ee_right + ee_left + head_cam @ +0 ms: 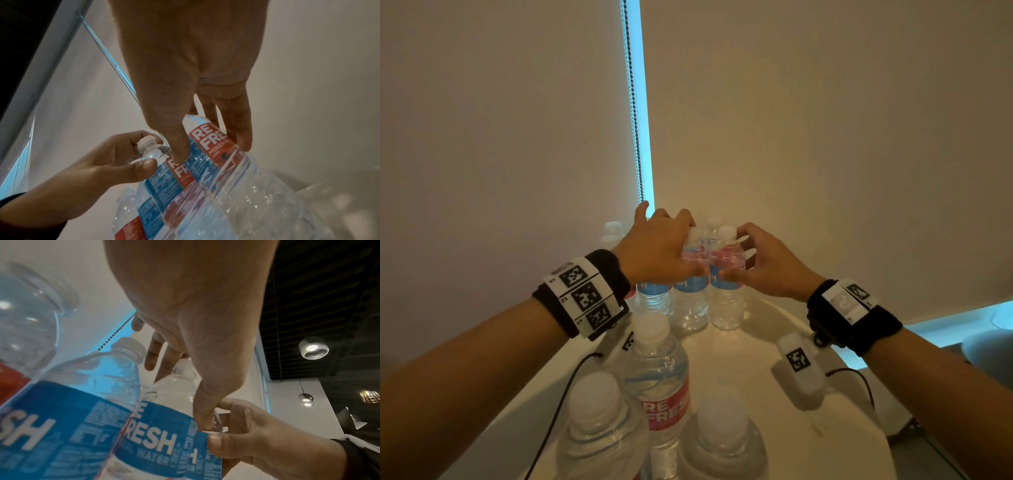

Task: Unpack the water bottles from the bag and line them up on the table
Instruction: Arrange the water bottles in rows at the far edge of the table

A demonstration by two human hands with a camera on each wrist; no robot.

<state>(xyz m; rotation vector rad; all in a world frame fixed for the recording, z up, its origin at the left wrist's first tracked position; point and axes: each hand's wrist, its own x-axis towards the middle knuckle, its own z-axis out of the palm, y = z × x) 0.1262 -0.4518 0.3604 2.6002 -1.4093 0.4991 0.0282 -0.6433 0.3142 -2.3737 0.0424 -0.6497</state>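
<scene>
Several clear water bottles with red and blue labels stand on a round white table [750, 346]. My left hand [688, 246] grips the upper part of one bottle [690, 294] at the far side, thumb on its label and fingers over its shoulder. Right beside it, touching, stands another bottle [726, 291] that my right hand [736, 255] grips round the label. The left wrist view shows my left thumb on the left bottle [160, 426]. In the right wrist view my thumb and fingers enclose the right bottle [213, 141]. No bag is in view.
Three more bottles stand close in front of me [657, 377], [599, 428], [722, 438], and others stand behind my left hand [614, 233]. A window blind with a bead chain [635, 137] rises just behind the table. Bare tabletop lies at the right [835, 455].
</scene>
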